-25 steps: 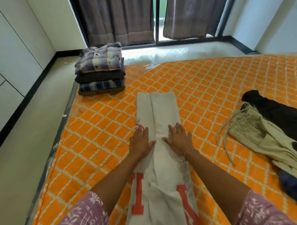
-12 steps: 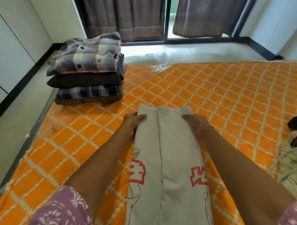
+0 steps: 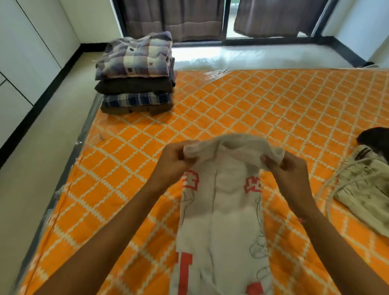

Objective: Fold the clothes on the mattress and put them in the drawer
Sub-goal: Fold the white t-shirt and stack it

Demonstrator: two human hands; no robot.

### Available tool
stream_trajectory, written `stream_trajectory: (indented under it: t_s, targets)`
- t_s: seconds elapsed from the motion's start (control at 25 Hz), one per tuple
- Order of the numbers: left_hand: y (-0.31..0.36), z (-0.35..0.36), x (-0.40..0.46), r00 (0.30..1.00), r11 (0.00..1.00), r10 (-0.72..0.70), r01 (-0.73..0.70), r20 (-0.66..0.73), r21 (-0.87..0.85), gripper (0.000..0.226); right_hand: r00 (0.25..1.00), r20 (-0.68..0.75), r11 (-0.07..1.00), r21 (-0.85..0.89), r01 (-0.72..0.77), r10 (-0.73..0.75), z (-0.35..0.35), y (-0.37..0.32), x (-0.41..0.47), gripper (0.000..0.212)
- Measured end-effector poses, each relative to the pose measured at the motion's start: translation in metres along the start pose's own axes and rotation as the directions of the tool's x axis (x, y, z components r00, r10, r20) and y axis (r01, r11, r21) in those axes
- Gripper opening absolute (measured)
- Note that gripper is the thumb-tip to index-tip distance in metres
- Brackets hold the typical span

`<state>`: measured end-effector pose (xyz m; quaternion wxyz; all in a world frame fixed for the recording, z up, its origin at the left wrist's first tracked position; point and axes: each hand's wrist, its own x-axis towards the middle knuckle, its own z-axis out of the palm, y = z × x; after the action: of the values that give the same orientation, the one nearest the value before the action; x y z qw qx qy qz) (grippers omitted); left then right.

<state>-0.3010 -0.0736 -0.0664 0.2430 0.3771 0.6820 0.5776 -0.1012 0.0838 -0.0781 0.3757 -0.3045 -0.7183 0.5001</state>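
Note:
A cream T-shirt (image 3: 224, 212) with red print lies lengthwise on the orange patterned mattress (image 3: 265, 105), its sides folded in to a narrow strip. My left hand (image 3: 174, 163) grips its far left corner and my right hand (image 3: 287, 172) grips its far right corner. Both hold that far end lifted off the mattress and curled back toward me. A stack of folded shirts (image 3: 136, 74), plaid on top, stands at the mattress's far left corner.
Loose beige trousers with a drawstring (image 3: 371, 189) and a dark garment (image 3: 381, 143) lie at the right edge. White cupboard doors (image 3: 16, 54) line the left wall past a strip of floor. Curtains (image 3: 173, 13) hang at the far window.
My hands slid from the shirt's middle to its far end, gripped both corners, and lifted that end back toward me.

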Motion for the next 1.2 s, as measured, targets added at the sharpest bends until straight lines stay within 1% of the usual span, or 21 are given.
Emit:
stream_trajectory:
  t_s: [0.08,0.12,0.16,0.2,0.24,0.36,0.4,0.48,0.52,0.56,0.6,0.68,0.72,0.76,0.84,0.92,0.96,1.04,1.08,1.16,1.2]
  targets:
    - [-0.013,-0.008,-0.069,0.984,0.938,0.148,-0.172,0.101,0.3,0.043,0.976,0.152,0.916,-0.348,0.198,-0.153,-0.026,0.0,-0.061,0.019]
    - [-0.023,-0.01,-0.1,0.954,0.832,0.224,-0.293,0.199,0.47,0.043,0.955,0.239,0.831,-0.484,0.275,-0.177,-0.037,0.008,-0.091,0.027]
    - [-0.036,-0.009,-0.124,0.908,0.674,0.267,-0.415,0.323,0.611,0.041,0.923,0.343,0.734,-0.579,0.354,-0.175,-0.043,0.019,-0.117,0.038]
    - [-0.048,-0.007,-0.139,0.859,0.535,0.27,-0.51,0.435,0.674,0.043,0.883,0.441,0.653,-0.623,0.43,-0.161,-0.045,0.033,-0.134,0.046]
    - [-0.054,-0.004,-0.15,0.838,0.473,0.215,-0.539,0.502,0.697,0.046,0.852,0.508,0.607,-0.64,0.472,-0.127,-0.046,0.04,-0.147,0.049]
    - [-0.039,-0.003,-0.157,0.841,0.37,0.086,-0.525,0.534,0.767,0.042,0.814,0.578,0.63,-0.653,0.419,0.057,-0.049,0.034,-0.15,0.05]
    - [-0.032,-0.004,-0.156,0.832,0.346,-0.022,-0.515,0.555,0.785,0.045,0.772,0.621,0.637,-0.651,0.412,0.136,-0.053,0.029,-0.149,0.048]
    - [-0.019,-0.003,-0.159,0.764,0.413,-0.368,-0.376,0.53,0.829,0.062,0.7,0.653,0.697,-0.645,0.314,0.289,-0.056,0.015,-0.151,0.045]
    - [-0.016,0.002,-0.162,0.749,0.444,-0.439,-0.299,0.496,0.844,0.074,0.725,0.636,0.732,-0.622,0.279,0.265,-0.054,0.013,-0.154,0.054]
    - [-0.017,0.009,-0.166,0.79,0.479,-0.396,-0.257,0.468,0.839,0.083,0.774,0.595,0.743,-0.616,0.264,0.218,-0.047,0.011,-0.157,0.07]
    - [-0.02,0.019,-0.173,0.828,0.511,-0.326,-0.251,0.455,0.822,0.088,0.789,0.577,0.723,-0.635,0.273,0.209,-0.036,0.012,-0.161,0.084]
    - [-0.03,0.036,-0.19,0.852,0.462,-0.245,-0.317,0.463,0.828,0.092,0.746,0.606,0.633,-0.699,0.334,0.276,-0.012,0.024,-0.177,0.094]
    - [-0.038,0.039,-0.198,0.836,0.407,-0.279,-0.343,0.473,0.847,0.089,0.729,0.608,0.581,-0.731,0.359,0.315,-0.002,0.028,-0.185,0.095]
    - [-0.045,0.039,-0.207,0.831,0.388,-0.333,-0.311,0.446,0.868,0.083,0.728,0.595,0.556,-0.751,0.355,0.34,0.002,0.029,-0.191,0.093]
    - [-0.045,0.031,-0.221,0.818,0.414,-0.377,-0.271,0.435,0.869,0.069,0.741,0.589,0.552,-0.753,0.358,0.323,-0.014,0.023,-0.197,0.083]
    - [-0.045,0.012,-0.237,0.832,0.537,-0.292,-0.266,0.472,0.801,0.058,0.754,0.597,0.485,-0.762,0.428,0.273,-0.039,0.014,-0.213,0.064]
    - [-0.049,0.003,-0.246,0.883,0.591,-0.213,-0.225,0.419,0.775,0.056,0.737,0.623,0.425,-0.761,0.491,0.262,-0.05,0.015,-0.221,0.062]
    - [-0.052,-0.02,-0.256,0.909,0.578,-0.142,-0.245,0.391,0.779,0.066,0.659,0.662,0.333,-0.749,0.573,0.357,-0.067,0.013,-0.232,0.069]
    - [-0.054,-0.03,-0.26,0.885,0.559,-0.138,-0.301,0.445,0.773,0.071,0.63,0.694,0.321,-0.72,0.615,0.349,-0.071,0.008,-0.234,0.072]
    - [-0.056,-0.038,-0.268,0.779,0.463,-0.193,-0.464,0.596,0.755,0.079,0.555,0.788,0.306,-0.615,0.727,0.265,-0.075,-0.001,-0.241,0.079]
    - [-0.054,-0.037,-0.273,0.735,0.414,-0.217,-0.526,0.642,0.743,0.079,0.522,0.802,0.262,-0.591,0.763,0.291,-0.078,-0.004,-0.247,0.083]
